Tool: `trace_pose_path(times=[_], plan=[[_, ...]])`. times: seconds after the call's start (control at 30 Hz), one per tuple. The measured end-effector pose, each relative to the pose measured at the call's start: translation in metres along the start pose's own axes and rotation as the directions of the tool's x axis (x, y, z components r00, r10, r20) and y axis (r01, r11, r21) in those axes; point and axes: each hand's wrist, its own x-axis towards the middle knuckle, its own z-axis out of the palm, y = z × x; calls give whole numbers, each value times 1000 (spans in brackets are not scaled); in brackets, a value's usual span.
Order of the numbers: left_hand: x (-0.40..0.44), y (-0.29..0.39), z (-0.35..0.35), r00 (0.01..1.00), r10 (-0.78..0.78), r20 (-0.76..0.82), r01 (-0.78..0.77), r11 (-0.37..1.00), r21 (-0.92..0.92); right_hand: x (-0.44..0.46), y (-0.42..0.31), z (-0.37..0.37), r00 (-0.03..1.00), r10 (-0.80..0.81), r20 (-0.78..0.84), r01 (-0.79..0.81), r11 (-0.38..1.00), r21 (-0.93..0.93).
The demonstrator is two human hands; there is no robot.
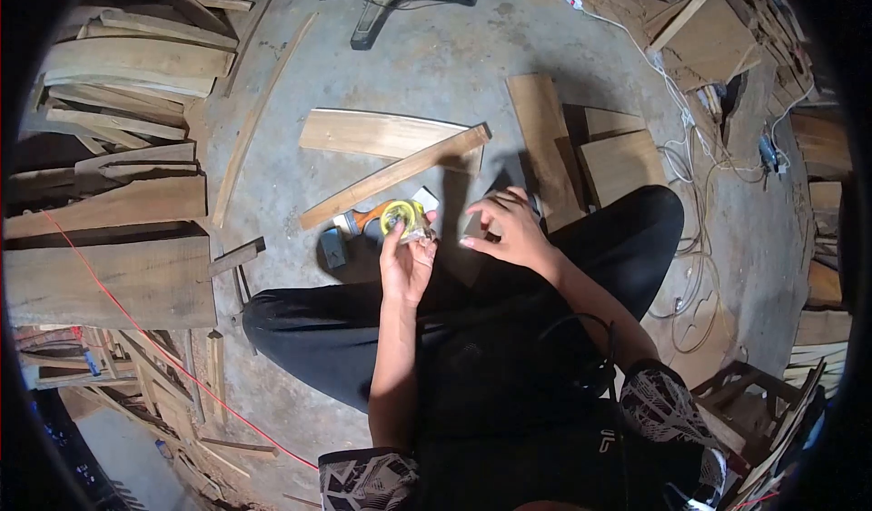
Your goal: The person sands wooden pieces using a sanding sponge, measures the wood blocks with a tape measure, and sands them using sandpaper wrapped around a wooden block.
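My left hand (405, 261) is closed around a yellow-rimmed round thing (401, 214) with a clear, shiny part below it; I cannot tell whether it is a tape roll or a small jar. A paintbrush (361, 219) with an orange-brown wooden handle lies just beyond that hand. Beside the brush stands a small dark blue-grey block (333, 248). To the right, my right hand (518, 229) has its fingers curved, thumb and forefinger on a small grey-brown flat piece (473, 228). A whitish piece (424, 198) shows behind the yellow thing, partly hidden.
A narrow wooden strip (395, 177) lies across a wide board (363, 133) on the concrete floor. More boards (548, 148) lie at the right. Stacked planks (136, 57) line the left side. A dark stand base (395, 2), white cables (668, 79) and a red cord (173, 357) are around.
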Motion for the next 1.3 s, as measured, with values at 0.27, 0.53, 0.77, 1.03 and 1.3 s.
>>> trace_pose_path(times=[0.27,0.53,0.77,1.03,1.3], plan=[[6,0,-6,994,81,-76,-44,918,395,9,3,20,998,-56,-32,53,995,-85],[2,5,-21,969,-99,-225,190,884,428,12,-5,20,975,-213,70,219,969,-110],[6,-2,-20,975,-159,-153,217,823,526,6,-1,23,976,-219,-16,207,941,-269],[0,6,-16,963,-248,-107,257,721,643,2,-2,23,981,-190,-32,171,935,-312],[-11,-4,-10,936,-328,-130,333,703,628,3,-2,12,992,-120,-50,100,952,-290]])
